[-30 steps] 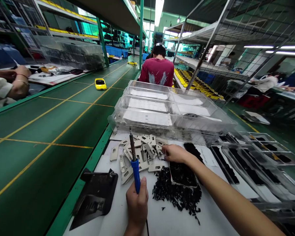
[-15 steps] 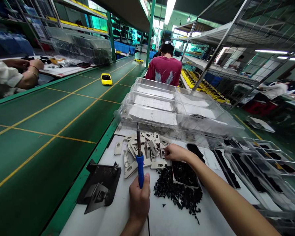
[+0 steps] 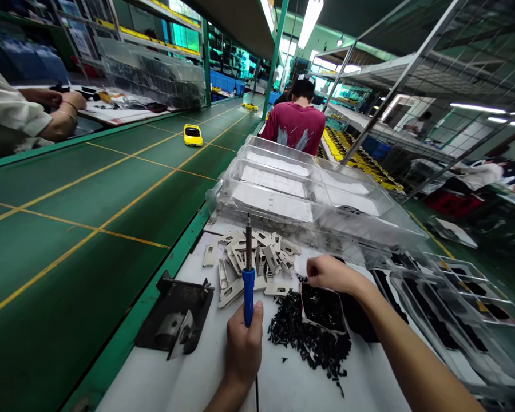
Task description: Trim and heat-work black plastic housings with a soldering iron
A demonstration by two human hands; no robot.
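Note:
My left hand (image 3: 244, 340) is wrapped round the blue handle of a soldering iron (image 3: 249, 289), whose tip points up and away from me. Behind the iron lies a loose heap of light grey plastic parts (image 3: 271, 260). My right hand (image 3: 328, 272) hovers at the far edge of a small box (image 3: 323, 328) with black bits in it. Its fingers are curled in, and whatever they hold is hidden. Small black plastic pieces (image 3: 304, 340) are spilled around the near and left sides of the box.
A black fixture (image 3: 171, 315) with a shiny metal plate stands left, beside the green conveyor (image 3: 124, 257) carrying a yellow part (image 3: 193, 135). Clear compartment trays (image 3: 274, 197) are stacked ahead. Black strips (image 3: 429, 309) lie right. Co-workers sit ahead and across the belt.
My right hand has moved right, away from the grey heap to the box's far edge. My left hand still holds the soldering iron upright. The view has shifted slightly.

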